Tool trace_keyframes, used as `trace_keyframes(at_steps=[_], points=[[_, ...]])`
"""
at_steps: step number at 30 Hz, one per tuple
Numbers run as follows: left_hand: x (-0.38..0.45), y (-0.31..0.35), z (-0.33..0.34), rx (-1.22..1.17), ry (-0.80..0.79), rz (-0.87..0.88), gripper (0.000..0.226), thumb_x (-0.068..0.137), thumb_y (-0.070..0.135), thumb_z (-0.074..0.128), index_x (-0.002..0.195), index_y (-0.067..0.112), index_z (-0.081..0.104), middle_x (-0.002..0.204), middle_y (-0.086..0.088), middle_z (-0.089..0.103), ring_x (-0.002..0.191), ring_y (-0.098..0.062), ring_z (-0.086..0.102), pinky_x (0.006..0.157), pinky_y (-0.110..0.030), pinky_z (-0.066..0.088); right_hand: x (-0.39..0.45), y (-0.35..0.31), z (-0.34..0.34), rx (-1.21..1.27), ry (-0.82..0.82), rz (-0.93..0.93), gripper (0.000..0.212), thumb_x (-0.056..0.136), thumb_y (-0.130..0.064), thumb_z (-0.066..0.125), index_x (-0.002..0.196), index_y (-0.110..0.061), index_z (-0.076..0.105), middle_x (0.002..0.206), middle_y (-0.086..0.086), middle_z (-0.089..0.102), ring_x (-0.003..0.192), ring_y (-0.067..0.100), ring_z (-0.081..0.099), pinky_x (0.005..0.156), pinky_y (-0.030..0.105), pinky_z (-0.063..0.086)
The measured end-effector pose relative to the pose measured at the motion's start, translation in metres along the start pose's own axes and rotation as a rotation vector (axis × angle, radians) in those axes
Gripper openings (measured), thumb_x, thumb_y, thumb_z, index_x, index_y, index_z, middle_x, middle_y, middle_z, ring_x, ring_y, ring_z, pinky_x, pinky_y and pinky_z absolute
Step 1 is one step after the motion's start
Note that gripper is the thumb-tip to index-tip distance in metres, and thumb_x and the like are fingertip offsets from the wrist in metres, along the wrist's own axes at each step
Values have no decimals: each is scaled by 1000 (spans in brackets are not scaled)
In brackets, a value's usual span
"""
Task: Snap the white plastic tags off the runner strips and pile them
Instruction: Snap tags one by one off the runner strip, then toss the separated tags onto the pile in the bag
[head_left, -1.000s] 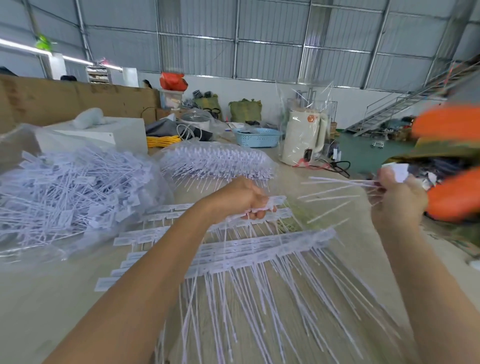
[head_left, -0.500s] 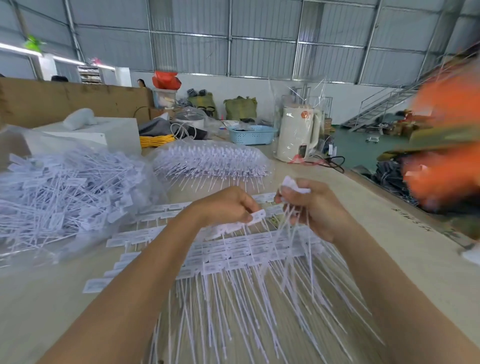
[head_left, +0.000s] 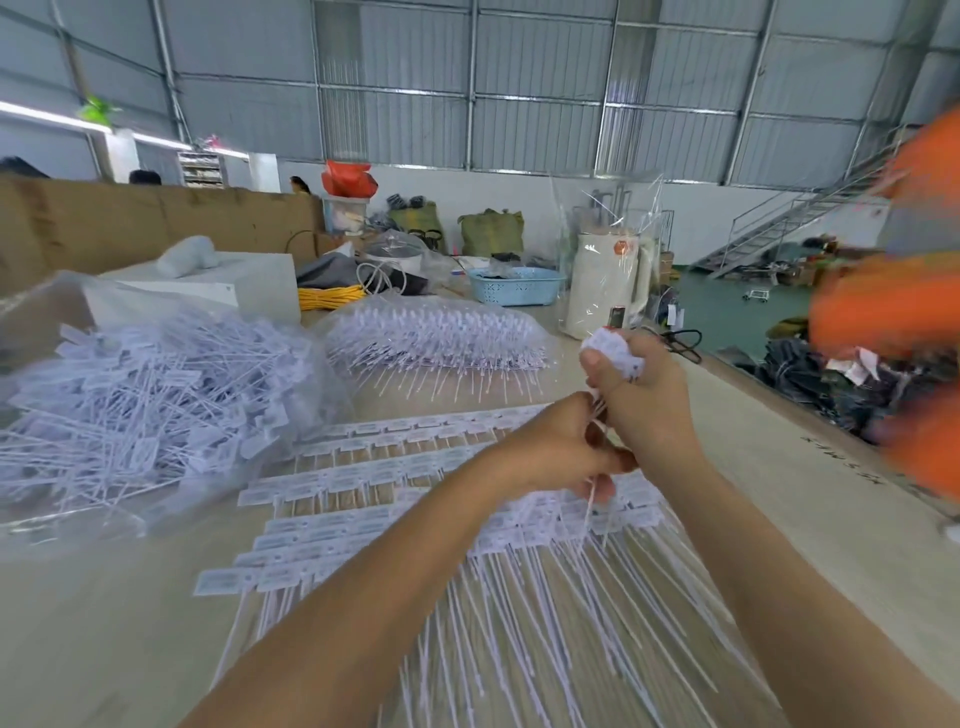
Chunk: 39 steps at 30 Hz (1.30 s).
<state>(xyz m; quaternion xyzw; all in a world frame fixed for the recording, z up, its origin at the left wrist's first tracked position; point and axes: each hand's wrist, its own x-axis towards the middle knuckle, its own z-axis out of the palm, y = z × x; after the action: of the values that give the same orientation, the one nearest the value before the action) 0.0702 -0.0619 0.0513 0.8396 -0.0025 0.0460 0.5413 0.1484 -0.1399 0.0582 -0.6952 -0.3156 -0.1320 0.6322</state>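
Note:
Several runner strips of white plastic tags (head_left: 363, 473) lie in rows on the wooden table (head_left: 104, 649), their long thin tails fanning toward me. My right hand (head_left: 641, 400) grips a bunch of snapped-off white tags (head_left: 615, 351), heads sticking out above the fist. My left hand (head_left: 563, 452) is pressed against the right one and pinches thin tag tails below it. A big loose pile of separated tags (head_left: 140, 410) fills a clear bag at the left.
A second clear bag of tags (head_left: 436, 338) lies behind the strips. Farther back stand a white kettle in plastic wrap (head_left: 605, 283), a blue basket (head_left: 514, 286), a white box (head_left: 218, 291) and yellow cable (head_left: 330, 297). A blurred person in orange (head_left: 893, 312) is at the right.
My right hand swung in from the far right with its bunch of tags and rose above the strips. My left hand lifted off the strips and met it.

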Motion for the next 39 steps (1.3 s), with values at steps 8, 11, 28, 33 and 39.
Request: trace_keyframes(at_steps=[8, 11, 28, 33, 39], points=[[-2, 8, 6, -105, 292, 88, 6, 100, 13, 36, 101, 13, 42, 87, -5, 54, 60, -14, 53, 57, -29, 51, 19, -32, 12, 29, 3, 23, 19, 85, -18, 66, 100, -7, 60, 86, 11, 61, 74, 22, 54, 66, 29, 43], [-22, 1, 1, -21, 427, 72, 17, 102, 21, 33, 89, 15, 43, 81, -9, 56, 54, -17, 49, 51, -29, 44, 12, -37, 32, 153, -18, 121, 15, 84, -14, 67, 95, -5, 60, 85, 14, 62, 74, 22, 54, 70, 34, 45], [-216, -77, -123, 484, 1032, -184, 34, 96, 5, 37, 65, 18, 39, 59, 4, 42, 54, -14, 40, 53, -24, 21, -87, -116, 246, 158, -797, 48, 51, 91, -36, 59, 133, -13, 42, 112, 6, 59, 83, 16, 67, 78, 33, 55], [-234, -100, -189, 608, 1145, -411, 41, 89, -2, 40, 54, 15, 29, 76, -25, 58, 73, -35, 51, 56, -27, 19, -86, -111, 285, -39, -976, 102, 44, 97, -33, 49, 110, 9, 56, 101, 20, 59, 87, 36, 62, 85, 43, 53], [-206, -105, -261, 654, 1113, -614, 22, 92, 0, 39, 98, -8, 58, 108, -26, 60, 103, -36, 57, 73, -31, 38, -58, -84, 297, -291, -924, -15, 42, 96, -21, 53, 134, -6, 46, 135, 7, 41, 124, 25, 45, 80, 25, 39]])
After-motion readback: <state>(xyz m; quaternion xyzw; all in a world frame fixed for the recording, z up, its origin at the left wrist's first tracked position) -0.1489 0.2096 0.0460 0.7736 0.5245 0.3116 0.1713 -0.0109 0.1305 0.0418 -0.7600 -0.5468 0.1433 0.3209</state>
